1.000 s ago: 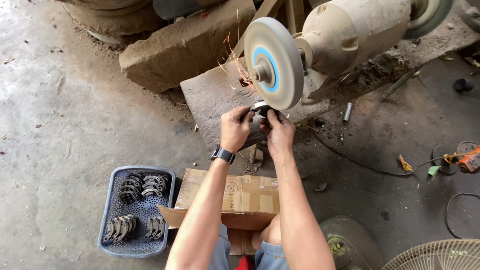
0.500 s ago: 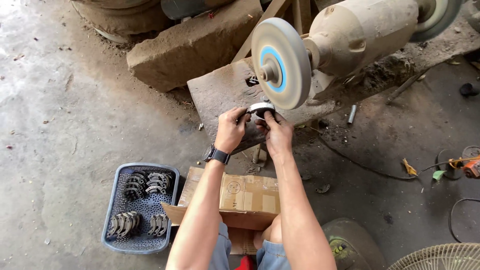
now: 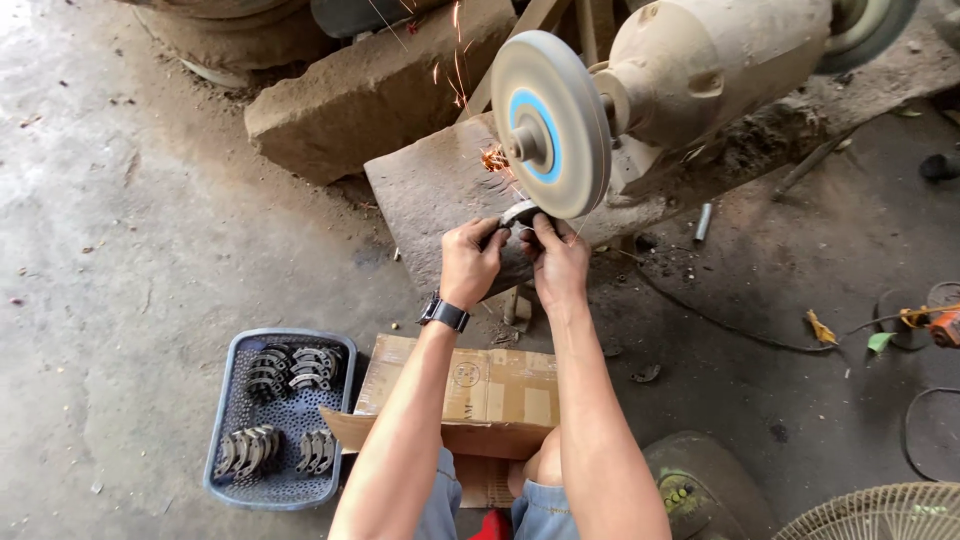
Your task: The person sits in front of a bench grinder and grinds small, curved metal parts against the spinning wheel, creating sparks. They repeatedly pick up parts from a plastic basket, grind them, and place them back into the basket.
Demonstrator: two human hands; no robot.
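In the middle of the frame, both hands hold one small curved metal part [image 3: 519, 213] against the lower edge of a grey grinding wheel [image 3: 551, 122] with a blue ring on its face. The left hand [image 3: 470, 263] grips the part from the left side, its fingers curled and pressed together around it, and a dark wristwatch [image 3: 444, 313] sits on that wrist. The right hand [image 3: 560, 265] grips the same part from the right, with the thumb and fingers closed on it; the two hands nearly touch each other. Orange sparks [image 3: 492, 157] fly from the contact place towards the upper left. The wheel is mounted on a dusty beige motor [image 3: 700, 65], which stands on a rough stone slab [image 3: 430, 190]. In the upper left of the frame, another big stone block [image 3: 370, 95] lies on the concrete floor [image 3: 120, 250]. In the lower left, a blue plastic basket [image 3: 222, 420] contains several groups of similar curved metal pieces [image 3: 290, 367]. Just right of the basket, under the forearms, there is an open cardboard box [image 3: 480, 390]. In the lower right corner, part of a fan guard [image 3: 880, 515] is visible.
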